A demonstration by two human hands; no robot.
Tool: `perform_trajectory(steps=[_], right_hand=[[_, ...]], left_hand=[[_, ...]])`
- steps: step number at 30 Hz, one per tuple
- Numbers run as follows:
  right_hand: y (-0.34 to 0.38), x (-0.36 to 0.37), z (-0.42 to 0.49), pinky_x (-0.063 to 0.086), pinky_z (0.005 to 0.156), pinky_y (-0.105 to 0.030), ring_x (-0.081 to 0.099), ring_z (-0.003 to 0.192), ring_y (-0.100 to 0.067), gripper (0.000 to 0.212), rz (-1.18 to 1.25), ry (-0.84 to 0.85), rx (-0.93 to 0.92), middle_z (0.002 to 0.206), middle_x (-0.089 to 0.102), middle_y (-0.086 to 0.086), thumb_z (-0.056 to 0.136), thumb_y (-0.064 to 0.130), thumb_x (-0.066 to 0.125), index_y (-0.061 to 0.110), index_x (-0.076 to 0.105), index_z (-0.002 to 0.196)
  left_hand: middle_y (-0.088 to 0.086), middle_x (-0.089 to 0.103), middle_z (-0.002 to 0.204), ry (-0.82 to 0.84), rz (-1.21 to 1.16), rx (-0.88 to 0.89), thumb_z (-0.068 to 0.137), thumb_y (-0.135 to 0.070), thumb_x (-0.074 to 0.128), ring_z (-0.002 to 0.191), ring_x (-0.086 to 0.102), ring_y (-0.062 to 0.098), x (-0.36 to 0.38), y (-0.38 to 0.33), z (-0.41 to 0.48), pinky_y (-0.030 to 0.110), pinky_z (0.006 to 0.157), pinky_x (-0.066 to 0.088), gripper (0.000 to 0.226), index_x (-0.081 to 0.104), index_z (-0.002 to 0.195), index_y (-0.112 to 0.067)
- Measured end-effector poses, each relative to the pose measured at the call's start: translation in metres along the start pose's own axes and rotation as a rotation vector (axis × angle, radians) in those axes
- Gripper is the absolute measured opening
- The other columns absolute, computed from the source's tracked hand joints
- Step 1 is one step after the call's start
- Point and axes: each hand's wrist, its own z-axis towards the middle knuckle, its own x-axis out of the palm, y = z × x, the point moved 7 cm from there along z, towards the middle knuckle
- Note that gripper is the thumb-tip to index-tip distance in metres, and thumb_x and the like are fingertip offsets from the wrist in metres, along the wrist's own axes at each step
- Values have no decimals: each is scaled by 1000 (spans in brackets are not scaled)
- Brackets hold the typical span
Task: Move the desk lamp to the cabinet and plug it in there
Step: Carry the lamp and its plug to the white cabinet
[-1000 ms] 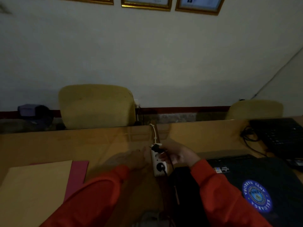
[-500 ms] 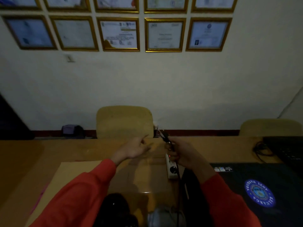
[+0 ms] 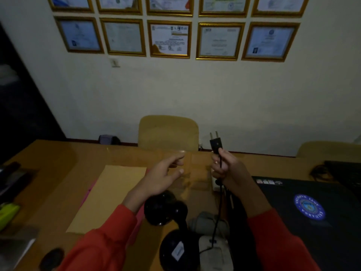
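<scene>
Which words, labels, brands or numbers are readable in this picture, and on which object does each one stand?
None can be read with certainty.
Framed certificates on the wall: printed text, too small and blurred.
Round blue emblem on the black laptop: ring of letters, upside down and blurred.
Small stickers on the laptop's corner: unreadable.
White label on the black desk lamp: too blurred.

The right hand (image 3: 226, 169) is raised and closed around a plug (image 3: 215, 144) (prongs upward); beside it, the left hand (image 3: 163, 176) hovers empty, fingers spread.
</scene>
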Motion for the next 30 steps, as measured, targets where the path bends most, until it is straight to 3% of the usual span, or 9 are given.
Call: perform_trajectory(steps=[2, 7, 12, 16, 18, 20, 24, 27, 30], right_hand=[[-4, 7, -14, 25, 33, -17, 29, 34, -4, 21, 1, -3, 28, 55, 50, 7, 101, 21, 30, 15, 34, 81], [-17, 20, -47, 19, 40, -20, 31, 36, -5, 16, -47, 13, 76, 53, 49, 9, 98, 24, 30, 20, 41, 86], [-33, 19, -72, 18, 40, -18, 31, 38, -5, 11, -39, -29, 104, 59, 50, 8, 97, 20, 33, 16, 41, 92], [-40, 13, -85, 24, 35, -16, 35, 39, -5, 13, -32, -85, 121, 62, 53, 5, 97, 18, 35, 17, 47, 103], [-41, 10, -91, 25, 36, -16, 37, 40, -6, 15, -45, -101, 127, 67, 53, 3, 97, 18, 36, 16, 47, 107], [-43, 5, -95, 25, 36, -16, 36, 40, -6, 14, -69, -108, 150, 68, 51, 2, 97, 18, 36, 13, 45, 106], [-43, -7, -98, 20, 38, -19, 33, 39, -7, 10, -95, -85, 184, 67, 46, -1, 96, 20, 33, 12, 39, 99], [-42, -18, -99, 19, 38, -20, 35, 37, -7, 17, -102, -76, 197, 65, 51, 0, 97, 18, 33, 10, 40, 111], [-43, -30, -99, 22, 37, -19, 38, 37, -7, 19, -130, -76, 192, 61, 57, 1, 96, 16, 36, 5, 44, 110]], left_hand=[[-3, 60, 120, -50, -44, -1, 92, -19, 56, 112, 52, 4, -1, -2, -26, 3, 88, 38, 45, 45, 135, -23], [-6, 61, 115, -195, -177, -74, 93, -18, 54, 106, 53, -4, 3, 13, -85, 2, 84, 42, 37, 52, 130, -22], [-2, 63, 113, -243, -279, -188, 94, -19, 52, 105, 57, 6, 32, 47, -131, 10, 82, 46, 28, 56, 122, -24], [-16, 59, 106, -202, -421, -403, 92, -32, 55, 97, 54, -5, 72, 84, -150, 11, 72, 42, 15, 57, 103, -42], [-17, 57, 108, -171, -566, -543, 91, -40, 53, 93, 53, -6, 98, 102, -155, 15, 71, 42, 12, 58, 101, -42], [-10, 54, 116, -142, -736, -622, 88, -50, 46, 101, 54, 5, 123, 115, -154, 25, 83, 43, 32, 54, 115, -34], [-2, 51, 127, -168, -928, -588, 73, -67, 39, 118, 50, 19, 148, 115, -139, 40, 99, 40, 73, 41, 135, -28], [-2, 56, 126, -220, -952, -553, 76, -65, 35, 117, 55, 18, 154, 108, -125, 37, 95, 46, 70, 41, 133, -27], [-4, 69, 116, -237, -993, -535, 78, -64, 26, 108, 64, 13, 160, 98, -110, 30, 86, 52, 59, 63, 111, -33]])
